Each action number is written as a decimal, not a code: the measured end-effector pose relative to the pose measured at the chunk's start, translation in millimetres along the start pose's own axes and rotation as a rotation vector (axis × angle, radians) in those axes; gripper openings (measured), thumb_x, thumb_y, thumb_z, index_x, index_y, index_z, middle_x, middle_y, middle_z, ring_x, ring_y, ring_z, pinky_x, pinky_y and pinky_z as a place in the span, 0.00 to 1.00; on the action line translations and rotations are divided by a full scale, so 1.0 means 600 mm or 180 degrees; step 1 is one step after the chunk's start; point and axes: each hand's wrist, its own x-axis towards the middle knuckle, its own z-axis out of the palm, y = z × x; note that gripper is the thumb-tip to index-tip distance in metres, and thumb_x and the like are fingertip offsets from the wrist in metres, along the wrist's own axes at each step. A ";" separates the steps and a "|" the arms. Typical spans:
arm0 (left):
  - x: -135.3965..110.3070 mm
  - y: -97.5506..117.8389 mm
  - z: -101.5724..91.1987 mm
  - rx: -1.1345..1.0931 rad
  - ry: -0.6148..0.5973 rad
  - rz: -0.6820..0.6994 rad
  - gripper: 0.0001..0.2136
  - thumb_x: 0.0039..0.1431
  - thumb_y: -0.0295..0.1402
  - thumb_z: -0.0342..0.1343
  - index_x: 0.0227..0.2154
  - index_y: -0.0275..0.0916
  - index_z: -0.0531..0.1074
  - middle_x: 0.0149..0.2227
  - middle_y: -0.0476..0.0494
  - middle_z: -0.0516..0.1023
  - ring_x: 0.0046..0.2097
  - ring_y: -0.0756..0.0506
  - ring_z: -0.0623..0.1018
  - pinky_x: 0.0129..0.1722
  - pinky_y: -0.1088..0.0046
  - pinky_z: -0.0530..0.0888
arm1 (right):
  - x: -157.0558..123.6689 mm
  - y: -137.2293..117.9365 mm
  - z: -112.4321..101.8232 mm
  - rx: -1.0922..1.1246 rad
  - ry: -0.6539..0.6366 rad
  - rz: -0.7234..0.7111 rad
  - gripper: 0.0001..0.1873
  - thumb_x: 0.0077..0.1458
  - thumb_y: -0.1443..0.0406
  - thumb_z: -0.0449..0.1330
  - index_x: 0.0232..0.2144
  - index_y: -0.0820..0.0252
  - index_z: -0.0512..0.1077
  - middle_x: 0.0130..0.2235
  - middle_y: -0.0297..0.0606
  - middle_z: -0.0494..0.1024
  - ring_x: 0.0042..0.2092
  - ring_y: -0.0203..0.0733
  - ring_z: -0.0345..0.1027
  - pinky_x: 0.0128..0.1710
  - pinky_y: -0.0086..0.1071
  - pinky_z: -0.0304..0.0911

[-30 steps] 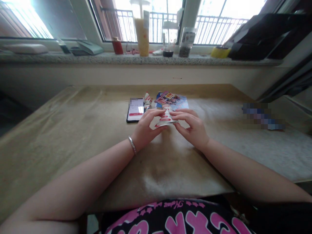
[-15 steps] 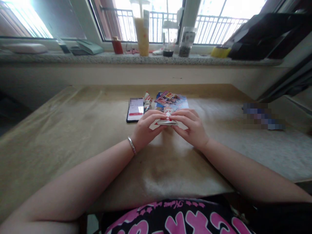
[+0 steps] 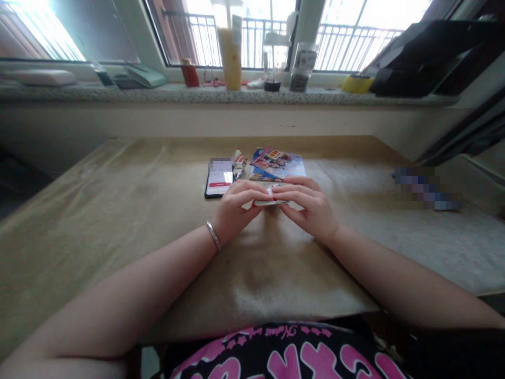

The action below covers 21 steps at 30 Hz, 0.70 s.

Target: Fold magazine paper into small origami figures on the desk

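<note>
Between my two hands is a piece of folded red-and-white printed paper (image 3: 270, 202), held over the middle of the table. My left hand (image 3: 240, 204) pinches its left side, thumb below and fingers on top. On the right side, my right hand (image 3: 306, 204) grips it the same way, and the fingertips of both hands nearly meet. Fingers hide much of the paper. Just beyond lie colourful printed sheets (image 3: 282, 162). A crumpled or folded red-and-white paper piece (image 3: 239, 163) sits beside a phone (image 3: 219, 179) with a lit screen, left of the sheets.
A tan cover lies over the table (image 3: 158, 210). At the far right is a blurred-out long item (image 3: 426, 188). The stone windowsill (image 3: 158, 96) behind holds a tall yellow-filled cup (image 3: 230, 58), a red container (image 3: 190, 73), clear cups, yellow tape (image 3: 357, 84) and a black bag (image 3: 418, 63).
The folded paper has been pressed flatter, its opening between the layers narrowed. My fingers have come down slightly, showing more of the sheets behind. Everything else stays in place.
</note>
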 end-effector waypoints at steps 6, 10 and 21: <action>-0.001 0.000 0.002 -0.0298 -0.0063 -0.0113 0.02 0.55 0.29 0.59 0.32 0.39 0.74 0.36 0.45 0.79 0.40 0.49 0.77 0.43 0.69 0.74 | 0.002 -0.004 0.006 0.0233 -0.0245 0.0092 0.12 0.52 0.66 0.60 0.41 0.52 0.71 0.45 0.36 0.78 0.54 0.44 0.64 0.53 0.45 0.64; -0.001 0.001 0.002 -0.0324 -0.0120 -0.0114 0.02 0.55 0.29 0.59 0.33 0.39 0.74 0.37 0.44 0.78 0.41 0.49 0.77 0.43 0.69 0.74 | 0.002 -0.001 0.008 0.0331 -0.0159 0.0210 0.10 0.53 0.66 0.60 0.40 0.53 0.71 0.42 0.36 0.79 0.51 0.43 0.67 0.52 0.43 0.65; -0.001 0.003 0.006 -0.0431 -0.0043 -0.0320 0.02 0.55 0.29 0.59 0.31 0.38 0.74 0.33 0.45 0.77 0.37 0.50 0.76 0.38 0.71 0.75 | 0.003 -0.004 0.011 0.0321 -0.0002 0.0287 0.06 0.53 0.68 0.59 0.34 0.53 0.73 0.38 0.33 0.80 0.46 0.42 0.70 0.49 0.43 0.66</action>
